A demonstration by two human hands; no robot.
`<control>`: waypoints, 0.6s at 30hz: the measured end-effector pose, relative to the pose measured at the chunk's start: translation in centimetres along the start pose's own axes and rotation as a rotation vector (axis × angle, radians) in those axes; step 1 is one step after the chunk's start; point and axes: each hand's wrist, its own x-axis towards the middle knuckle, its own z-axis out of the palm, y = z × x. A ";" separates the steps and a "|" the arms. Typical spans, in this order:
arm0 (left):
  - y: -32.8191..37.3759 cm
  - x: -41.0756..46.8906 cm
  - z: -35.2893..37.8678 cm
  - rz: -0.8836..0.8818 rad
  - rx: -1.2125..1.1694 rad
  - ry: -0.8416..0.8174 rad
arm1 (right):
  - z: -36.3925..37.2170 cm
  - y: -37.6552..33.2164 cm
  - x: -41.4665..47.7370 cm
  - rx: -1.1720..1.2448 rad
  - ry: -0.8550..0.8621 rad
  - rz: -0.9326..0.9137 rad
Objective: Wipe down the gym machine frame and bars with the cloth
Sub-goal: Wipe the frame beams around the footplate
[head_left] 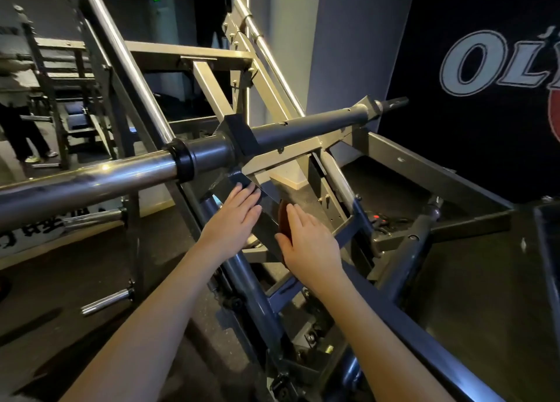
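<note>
The gym machine frame (pixel 285 156) fills the view, crossed by the chrome bar (pixel 91 183). A dark rail (pixel 424 338) is set with its long axis running from the hub down to the lower right. The left hand (pixel 233 220) is laid flat on the rail's upper end, holding nothing. Just below it, the cloth (pixel 283 220) is pressed to the rail by the straight-fingered right hand (pixel 309 244). Open rail is judged to lie downward only.
</note>
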 end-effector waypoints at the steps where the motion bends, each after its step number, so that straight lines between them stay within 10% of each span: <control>1: 0.1 0.0 -0.1 -0.016 -0.006 0.000 | -0.2 0.3 0.1 -0.002 -0.018 -0.020; 18: 2.0 -0.1 -1.6 -0.181 -0.034 -0.050 | 0.0 2.3 1.7 0.121 -0.101 -0.215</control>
